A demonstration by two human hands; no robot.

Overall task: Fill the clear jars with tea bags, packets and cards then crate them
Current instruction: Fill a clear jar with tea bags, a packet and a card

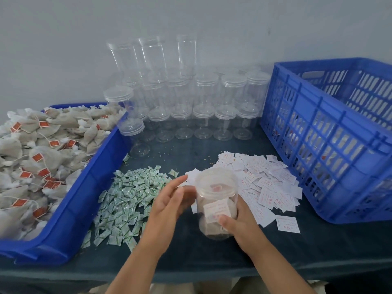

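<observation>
A clear jar [215, 200] with a lid on top stands near the table's front middle, holding tea bags and a white card. My right hand [235, 222] grips its lower right side. My left hand [169, 200] hovers just left of the lid with fingers straight, holding nothing. A blue tray [89, 198] at the left is heaped with tea bags [38, 149] bearing red tags. Green-white packets [127, 198] lie in a pile beside the tray. White cards [267, 183] are scattered behind and right of the jar. A blue crate [331, 132] stands at the right.
Several empty lidded clear jars [203, 115] stand stacked in rows against the grey wall at the back. One loose card [288, 224] lies apart near the crate's front corner. The dark table cloth [191, 253] ends at the front edge below my forearms.
</observation>
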